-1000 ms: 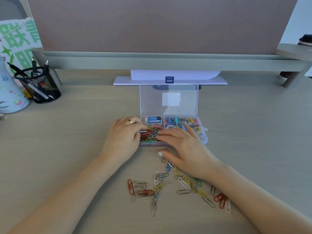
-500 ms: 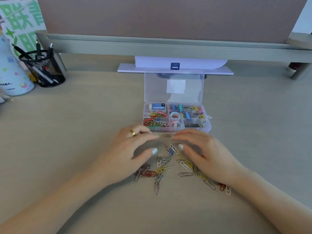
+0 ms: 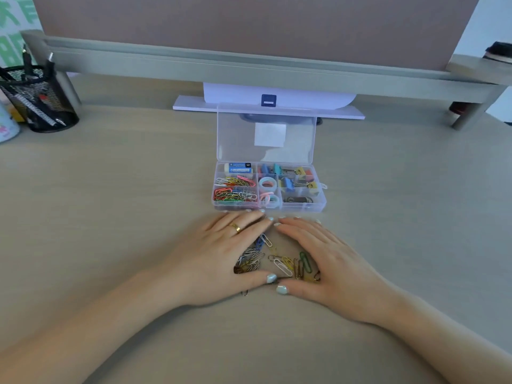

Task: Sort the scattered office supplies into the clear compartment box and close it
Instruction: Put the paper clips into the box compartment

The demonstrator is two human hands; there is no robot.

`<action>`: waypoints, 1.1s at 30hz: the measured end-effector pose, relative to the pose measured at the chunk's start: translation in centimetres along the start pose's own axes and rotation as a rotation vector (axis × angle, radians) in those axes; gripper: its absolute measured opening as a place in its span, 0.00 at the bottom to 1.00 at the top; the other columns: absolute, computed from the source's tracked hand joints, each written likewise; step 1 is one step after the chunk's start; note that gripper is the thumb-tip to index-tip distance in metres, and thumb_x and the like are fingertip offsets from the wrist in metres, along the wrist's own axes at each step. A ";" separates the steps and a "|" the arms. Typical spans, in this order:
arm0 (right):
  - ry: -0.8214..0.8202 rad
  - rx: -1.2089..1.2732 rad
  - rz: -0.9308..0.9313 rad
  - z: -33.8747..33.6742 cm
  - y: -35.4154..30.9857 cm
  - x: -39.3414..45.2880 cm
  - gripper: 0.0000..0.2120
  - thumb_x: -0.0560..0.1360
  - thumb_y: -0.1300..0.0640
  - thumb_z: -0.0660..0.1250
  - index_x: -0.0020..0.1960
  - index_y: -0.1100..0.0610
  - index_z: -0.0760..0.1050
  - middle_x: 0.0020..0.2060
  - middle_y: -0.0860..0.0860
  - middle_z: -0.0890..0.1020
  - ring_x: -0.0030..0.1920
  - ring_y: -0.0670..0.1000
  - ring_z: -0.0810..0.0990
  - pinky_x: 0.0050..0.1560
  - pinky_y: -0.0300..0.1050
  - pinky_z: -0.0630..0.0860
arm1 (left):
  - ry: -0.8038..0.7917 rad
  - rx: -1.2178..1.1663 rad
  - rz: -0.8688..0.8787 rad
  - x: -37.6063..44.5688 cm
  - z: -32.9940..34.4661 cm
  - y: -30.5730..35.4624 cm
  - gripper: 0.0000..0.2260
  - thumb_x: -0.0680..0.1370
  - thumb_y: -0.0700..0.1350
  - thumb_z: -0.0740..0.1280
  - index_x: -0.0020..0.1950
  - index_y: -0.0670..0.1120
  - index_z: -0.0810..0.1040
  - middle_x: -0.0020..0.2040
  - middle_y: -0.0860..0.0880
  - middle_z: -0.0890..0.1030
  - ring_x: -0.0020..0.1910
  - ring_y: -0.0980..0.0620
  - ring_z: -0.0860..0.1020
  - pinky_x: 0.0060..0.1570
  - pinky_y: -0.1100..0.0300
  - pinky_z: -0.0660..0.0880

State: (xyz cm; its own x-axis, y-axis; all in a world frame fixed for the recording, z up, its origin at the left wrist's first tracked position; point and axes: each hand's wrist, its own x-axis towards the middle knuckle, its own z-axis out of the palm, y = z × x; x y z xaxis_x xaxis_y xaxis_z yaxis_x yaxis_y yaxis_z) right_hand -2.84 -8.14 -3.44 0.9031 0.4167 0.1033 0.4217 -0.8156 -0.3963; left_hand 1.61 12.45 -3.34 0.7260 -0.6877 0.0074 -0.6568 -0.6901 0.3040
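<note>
Corralling loose clips into one pile, the left hand and right hand, flat-fingered, had left the box; scooping looked next.

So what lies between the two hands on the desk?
In the head view, a pile of coloured wire paper clips lies on the beige desk, corralled between the left hand and right hand.
</note>
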 end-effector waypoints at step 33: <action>-0.119 -0.090 0.011 -0.9 -1.6 3.3 0.32 0.71 0.38 0.62 0.71 0.47 0.58 0.55 0.47 0.71 0.58 0.48 0.70 0.56 0.40 0.65 | 0.017 -0.096 -0.399 -1.9 -1.3 1.6 0.24 0.70 0.61 0.65 0.64 0.56 0.64 0.56 0.57 0.61 0.50 0.56 0.71 0.44 0.61 0.68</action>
State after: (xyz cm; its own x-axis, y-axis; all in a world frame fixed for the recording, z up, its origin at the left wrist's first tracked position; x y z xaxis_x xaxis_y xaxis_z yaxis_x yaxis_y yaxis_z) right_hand -0.49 -5.87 -1.63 0.8940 0.4479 -0.0113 0.4223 -0.8509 -0.3125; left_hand -0.55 12.99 -1.64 0.9236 -0.3663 -0.1135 -0.3018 -0.8769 0.3741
